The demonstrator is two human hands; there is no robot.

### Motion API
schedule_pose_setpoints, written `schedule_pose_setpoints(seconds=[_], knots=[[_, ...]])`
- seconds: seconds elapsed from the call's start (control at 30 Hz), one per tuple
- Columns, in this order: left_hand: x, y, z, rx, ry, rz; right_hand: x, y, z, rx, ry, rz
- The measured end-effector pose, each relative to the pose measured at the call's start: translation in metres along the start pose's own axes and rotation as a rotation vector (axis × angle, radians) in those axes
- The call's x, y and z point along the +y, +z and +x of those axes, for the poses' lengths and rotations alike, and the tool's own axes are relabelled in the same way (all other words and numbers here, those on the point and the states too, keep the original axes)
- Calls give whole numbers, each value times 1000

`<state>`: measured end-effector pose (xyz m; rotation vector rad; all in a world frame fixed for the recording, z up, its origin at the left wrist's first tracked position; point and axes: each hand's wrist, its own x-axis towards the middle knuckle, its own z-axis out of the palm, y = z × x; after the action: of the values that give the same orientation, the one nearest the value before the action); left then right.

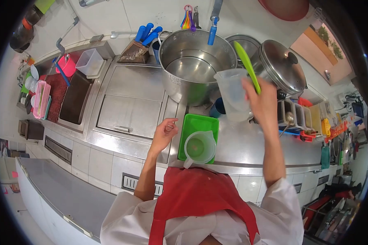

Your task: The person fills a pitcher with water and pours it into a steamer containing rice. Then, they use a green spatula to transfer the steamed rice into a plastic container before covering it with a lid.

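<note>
My right hand is closed round the handle of a translucent plastic pitcher, raised beside the rim of a large steel pot. A bright green utensil sticks up from the same hand. My left hand hovers left of a green tray, its fingers curled loosely and apart, with nothing in them. A second translucent jug stands in the tray, its handle toward my apron. What the jug holds, if anything, is unclear.
Blue-handled tools stand in a holder behind the counter. A blue tap hangs over the pot. A lidded pot and condiment containers are at right. A sink and pink basket are at left.
</note>
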<state>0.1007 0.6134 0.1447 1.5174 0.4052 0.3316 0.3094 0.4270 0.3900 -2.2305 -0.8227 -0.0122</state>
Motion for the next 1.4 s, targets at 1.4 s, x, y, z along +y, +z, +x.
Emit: schedule_pose_setpoints(seconds=[1.4], knots=[[323, 288, 248, -518, 859, 1095, 132, -135, -234, 116, 612, 625]])
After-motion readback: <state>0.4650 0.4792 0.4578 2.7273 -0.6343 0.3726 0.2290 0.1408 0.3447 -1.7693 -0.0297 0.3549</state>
